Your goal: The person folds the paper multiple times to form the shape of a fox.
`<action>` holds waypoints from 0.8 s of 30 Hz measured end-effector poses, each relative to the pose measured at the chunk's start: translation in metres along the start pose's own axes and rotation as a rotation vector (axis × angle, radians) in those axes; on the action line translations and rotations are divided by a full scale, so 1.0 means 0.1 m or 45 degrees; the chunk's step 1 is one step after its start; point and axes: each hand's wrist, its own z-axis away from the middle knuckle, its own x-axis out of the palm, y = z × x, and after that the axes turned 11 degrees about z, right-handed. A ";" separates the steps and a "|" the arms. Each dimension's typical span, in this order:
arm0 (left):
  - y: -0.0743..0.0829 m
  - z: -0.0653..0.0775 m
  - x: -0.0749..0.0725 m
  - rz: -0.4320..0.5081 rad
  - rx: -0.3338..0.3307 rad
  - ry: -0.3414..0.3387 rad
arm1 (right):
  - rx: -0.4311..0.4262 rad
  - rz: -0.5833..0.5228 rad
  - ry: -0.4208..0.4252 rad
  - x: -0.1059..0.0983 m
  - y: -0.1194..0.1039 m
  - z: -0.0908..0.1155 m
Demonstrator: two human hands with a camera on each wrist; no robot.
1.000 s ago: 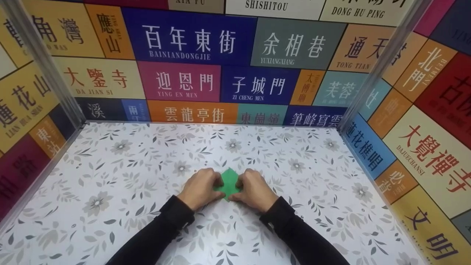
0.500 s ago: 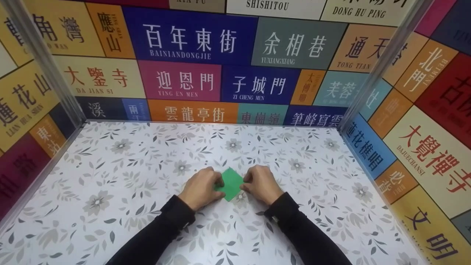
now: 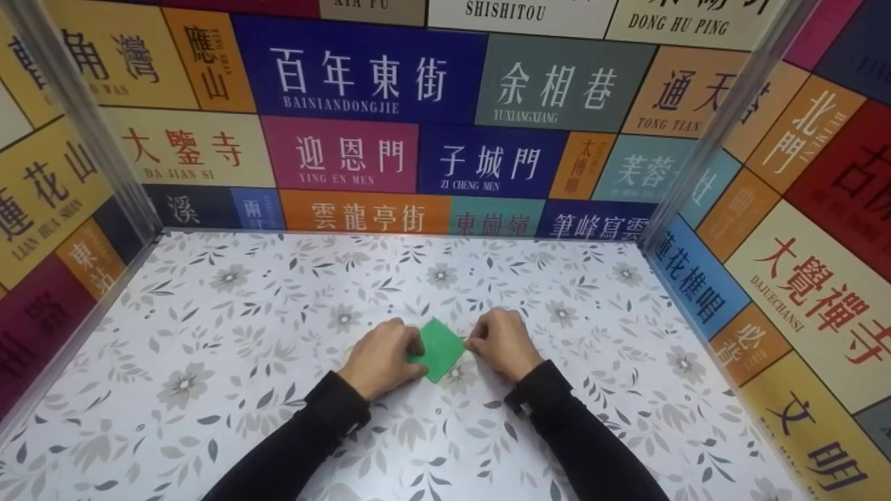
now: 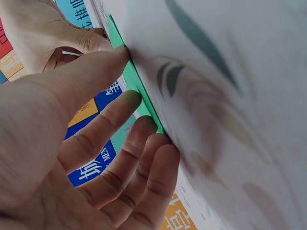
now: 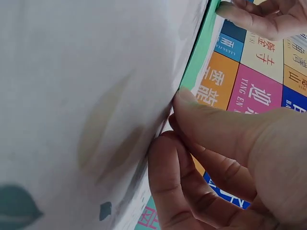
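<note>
A small green sheet of paper (image 3: 441, 349) lies diamond-wise on the table, between my two hands. My left hand (image 3: 381, 356) rests at its left corner, the thumb and fingertips pressing it down; in the left wrist view these fingers (image 4: 125, 103) are spread along the sheet, not wrapped round it. My right hand (image 3: 505, 342) pinches the right corner between thumb and forefinger. Seen from the right wrist, the thumb (image 5: 192, 103) lies on the paper's edge with the other fingers curled below. The left corner is partly hidden by my left hand.
The table (image 3: 292, 431) is white with a grey leaf-and-flower print. A back wall (image 3: 376, 83), a left wall and a right wall, covered in coloured sign panels, enclose it, with clear strips along the corners.
My right hand has slid outward to the right, from over the paper to its right corner, and more of the green sheet is now showing. The left hand has stayed nearly still.
</note>
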 end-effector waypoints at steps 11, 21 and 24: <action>0.02 -0.01 -0.02 -0.047 -0.018 0.016 | -0.019 -0.034 -0.011 -0.10 0.00 0.01; 0.06 -0.03 -0.06 -0.035 -0.029 0.036 | 0.007 -0.030 0.033 -0.19 -0.02 -0.01; 0.06 -0.03 -0.07 -0.038 -0.013 0.048 | 0.011 -0.037 0.031 -0.20 -0.02 -0.01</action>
